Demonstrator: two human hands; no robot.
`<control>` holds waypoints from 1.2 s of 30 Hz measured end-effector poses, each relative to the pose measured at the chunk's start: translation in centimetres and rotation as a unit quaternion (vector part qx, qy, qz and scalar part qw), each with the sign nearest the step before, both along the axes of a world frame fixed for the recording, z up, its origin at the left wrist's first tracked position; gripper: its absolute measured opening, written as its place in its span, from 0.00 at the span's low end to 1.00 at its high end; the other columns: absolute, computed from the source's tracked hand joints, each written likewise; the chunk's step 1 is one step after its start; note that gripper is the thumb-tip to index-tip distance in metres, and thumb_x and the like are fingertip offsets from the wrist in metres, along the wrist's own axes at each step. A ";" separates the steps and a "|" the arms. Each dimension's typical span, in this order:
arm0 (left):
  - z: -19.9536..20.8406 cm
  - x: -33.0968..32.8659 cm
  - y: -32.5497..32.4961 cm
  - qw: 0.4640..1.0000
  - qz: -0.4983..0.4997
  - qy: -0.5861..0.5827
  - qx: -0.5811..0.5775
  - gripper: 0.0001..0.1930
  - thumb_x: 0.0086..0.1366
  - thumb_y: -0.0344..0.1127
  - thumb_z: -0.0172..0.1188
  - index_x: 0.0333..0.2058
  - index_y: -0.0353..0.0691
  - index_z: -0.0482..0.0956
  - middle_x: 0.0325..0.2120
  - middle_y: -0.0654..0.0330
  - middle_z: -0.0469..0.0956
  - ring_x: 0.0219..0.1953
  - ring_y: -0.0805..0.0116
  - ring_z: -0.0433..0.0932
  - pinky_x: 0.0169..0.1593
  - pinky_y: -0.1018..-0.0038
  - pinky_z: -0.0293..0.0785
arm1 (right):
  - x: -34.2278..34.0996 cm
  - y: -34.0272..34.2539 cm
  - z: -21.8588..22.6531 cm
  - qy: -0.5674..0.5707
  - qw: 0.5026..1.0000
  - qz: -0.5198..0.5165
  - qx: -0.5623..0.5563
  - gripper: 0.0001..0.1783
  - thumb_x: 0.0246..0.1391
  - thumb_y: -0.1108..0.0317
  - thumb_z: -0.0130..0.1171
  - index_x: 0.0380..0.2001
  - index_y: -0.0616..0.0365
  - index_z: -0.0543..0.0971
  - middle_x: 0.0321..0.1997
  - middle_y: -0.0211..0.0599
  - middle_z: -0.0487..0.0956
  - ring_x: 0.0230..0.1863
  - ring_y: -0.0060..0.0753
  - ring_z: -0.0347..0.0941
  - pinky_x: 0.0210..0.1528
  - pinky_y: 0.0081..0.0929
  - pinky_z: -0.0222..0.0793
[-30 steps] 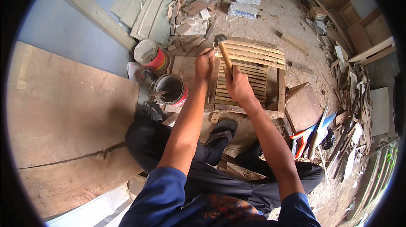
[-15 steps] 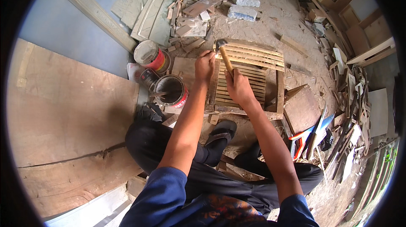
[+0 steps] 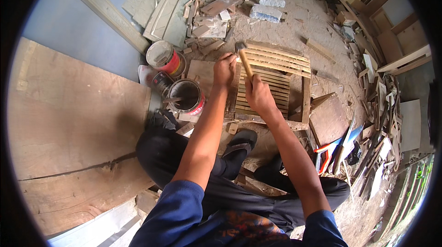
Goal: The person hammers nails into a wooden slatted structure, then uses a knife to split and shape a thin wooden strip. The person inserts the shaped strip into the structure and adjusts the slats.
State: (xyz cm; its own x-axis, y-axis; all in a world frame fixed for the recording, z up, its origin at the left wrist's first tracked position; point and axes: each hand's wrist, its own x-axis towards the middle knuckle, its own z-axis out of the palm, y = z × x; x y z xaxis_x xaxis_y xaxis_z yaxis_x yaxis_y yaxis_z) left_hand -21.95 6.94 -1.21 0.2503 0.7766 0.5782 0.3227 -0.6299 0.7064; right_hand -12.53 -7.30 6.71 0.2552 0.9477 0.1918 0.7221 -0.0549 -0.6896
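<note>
A slatted wooden frame (image 3: 305, 102) lies on the ground in front of me, its thin slats running from side to side. My right hand (image 3: 258, 94) is wrapped round the wooden handle of a hammer (image 3: 246, 63). The hammer's dark head is at the frame's far left corner, right beside the fingers of my left hand (image 3: 224, 70). Those left fingers are pinched together at the end of the slats. Whatever they hold is too small to make out.
Left of the frame stand an open paint bucket (image 3: 186, 97), a second bucket (image 3: 162, 57) and a dark can (image 3: 162, 82). A handsaw (image 3: 338, 143) lies at the right near piled wood scraps (image 3: 384, 127). Concrete blocks (image 3: 267, 5) sit farther back. A large board (image 3: 78, 118) fills the left.
Both hands and the hammer keep nearly the same place at the frame's far left corner. The whole view has shifted very slightly.
</note>
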 end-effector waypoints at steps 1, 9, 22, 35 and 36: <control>0.0 0.0 0.1 1.000 0.000 -0.002 -0.005 0.09 0.62 0.30 0.56 0.38 0.33 0.82 0.36 0.50 0.81 0.40 0.51 0.80 0.44 0.65 0.75 | 0.2 0.0 -0.2 0.015 1.000 0.004 0.000 0.14 0.63 0.66 0.51 0.33 0.69 0.65 0.20 0.68 0.74 0.27 0.75 0.71 0.28 0.59 0.67; 0.4 0.0 -0.1 1.000 0.005 0.004 -0.018 0.08 0.61 0.29 0.57 0.37 0.32 0.82 0.36 0.50 0.81 0.39 0.52 0.81 0.43 0.66 0.75 | 0.9 0.3 -0.3 0.023 1.000 0.008 -0.001 0.15 0.63 0.66 0.52 0.30 0.70 0.66 0.20 0.66 0.74 0.27 0.73 0.72 0.28 0.57 0.67; -1.4 0.2 0.6 0.997 0.001 -0.054 -0.060 0.07 0.63 0.28 0.58 0.39 0.33 0.80 0.34 0.49 0.80 0.40 0.55 0.80 0.44 0.68 0.74 | 0.3 -1.4 0.4 0.121 0.991 -0.057 -0.021 0.19 0.67 0.58 0.50 0.32 0.66 0.69 0.17 0.53 0.72 0.17 0.49 0.70 0.23 0.40 0.62; -1.8 0.8 0.3 0.920 0.027 0.014 -0.392 0.43 0.66 0.68 0.39 0.51 0.27 0.76 0.49 0.31 0.73 0.59 0.39 0.68 0.60 0.57 0.63 | 0.3 -1.1 -0.4 0.080 0.996 -0.033 -0.007 0.18 0.68 0.59 0.49 0.31 0.66 0.68 0.15 0.54 0.71 0.17 0.58 0.70 0.21 0.47 0.60; -1.7 0.9 0.2 0.924 0.020 0.015 -0.380 0.42 0.67 0.68 0.39 0.49 0.27 0.76 0.47 0.30 0.74 0.58 0.37 0.69 0.59 0.57 0.64 | 0.3 -0.9 -0.3 0.079 0.996 -0.030 -0.010 0.18 0.68 0.59 0.49 0.31 0.66 0.68 0.15 0.54 0.71 0.17 0.59 0.71 0.21 0.47 0.60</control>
